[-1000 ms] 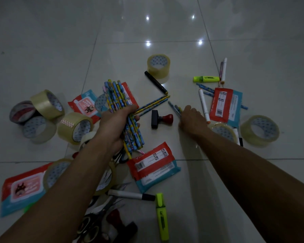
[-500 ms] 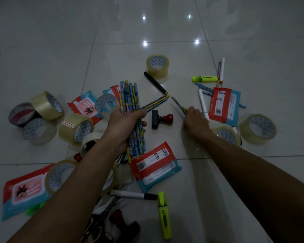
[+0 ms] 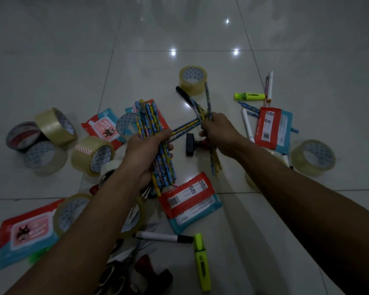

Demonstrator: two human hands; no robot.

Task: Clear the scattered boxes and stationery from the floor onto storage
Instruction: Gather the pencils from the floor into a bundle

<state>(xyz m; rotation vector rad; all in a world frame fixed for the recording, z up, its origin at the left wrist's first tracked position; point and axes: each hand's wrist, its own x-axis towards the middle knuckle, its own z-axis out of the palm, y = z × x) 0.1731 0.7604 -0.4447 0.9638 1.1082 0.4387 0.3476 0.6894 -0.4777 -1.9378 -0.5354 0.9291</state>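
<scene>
Head view: right hand (image 3: 218,133) lifted pencils (image 3: 208,107) off floor (image 3: 73,60) since earlier.

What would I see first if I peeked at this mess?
Two hands in the middle: the left hand grips a fat bundle of patterned pencils, the right hand holds a few more pencils. Around them on the floor lie tape rolls and red-and-blue packets.

It looked like a dim indoor room, a home or office I could not tell: glossy pale floor tiles (image 3: 264,220) mirrored ceiling lights, with tape rolls (image 3: 193,79) and highlighters (image 3: 201,262) scattered about.
</scene>
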